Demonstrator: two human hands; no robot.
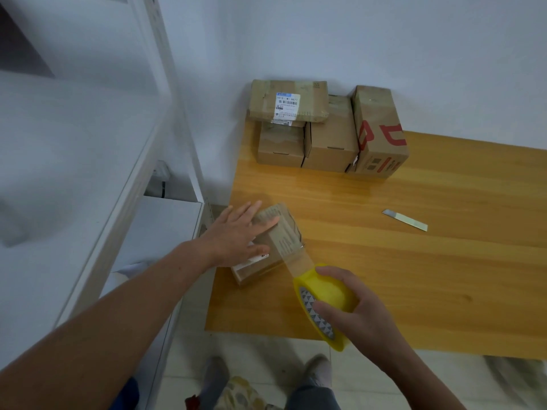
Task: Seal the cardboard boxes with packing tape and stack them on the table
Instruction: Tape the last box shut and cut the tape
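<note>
Flat left hand (236, 235) presses the small cardboard box (284, 235); right hand (361, 315) grips the yellow tape roll (328, 291). Stacked boxes (328, 137) fill the table's (414, 276) far-left corner, with a cutter blade (405, 220) apart.

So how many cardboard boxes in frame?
5. Near box under the left hand; four at the back: labelled box atop a small box, middle box, red-printed box. Others may hide behind.

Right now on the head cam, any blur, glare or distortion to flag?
Head view: wide-angle bends the white shelf frame and table; left margin and lower right corner smeared; left hand and small box slightly soft; mild sheen on the wood, no hard glare; flat light, weak shadows.
</note>
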